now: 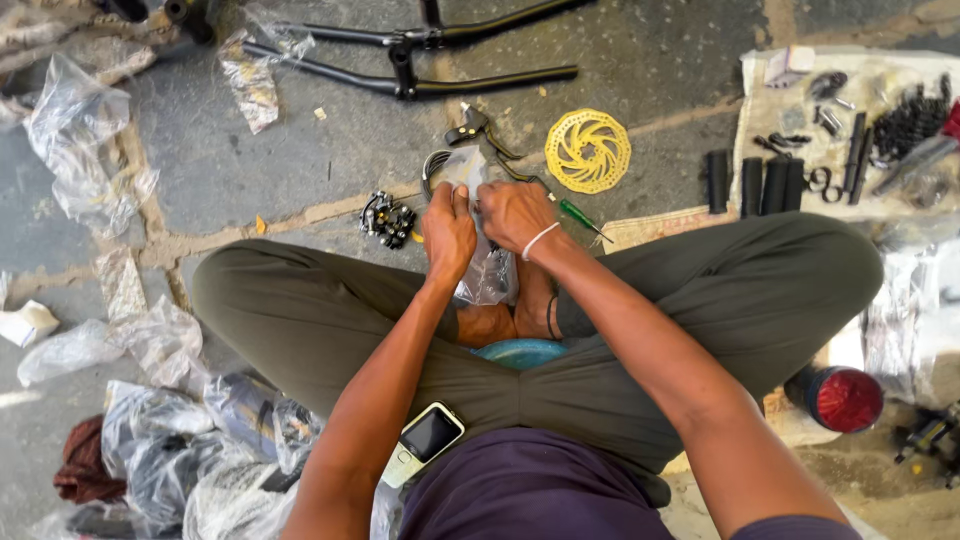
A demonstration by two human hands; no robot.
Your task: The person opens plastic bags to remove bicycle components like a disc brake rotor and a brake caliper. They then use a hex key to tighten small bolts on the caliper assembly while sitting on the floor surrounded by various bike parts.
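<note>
Both hands are pinching the clear plastic bag (487, 268) between them, left hand (447, 232) and right hand (515, 212) side by side, fingers closed on its top, bag hanging lengthwise toward the lap.

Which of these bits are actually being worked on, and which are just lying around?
In hand:
left hand
right hand
clear plastic bag

Lying about:
yellow brake disc
green screwdriver
black handlebar
phone
red light

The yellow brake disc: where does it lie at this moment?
In the head view, the yellow brake disc lies flat on the floor, up and right of the right hand, beside the black brake lever.
</note>
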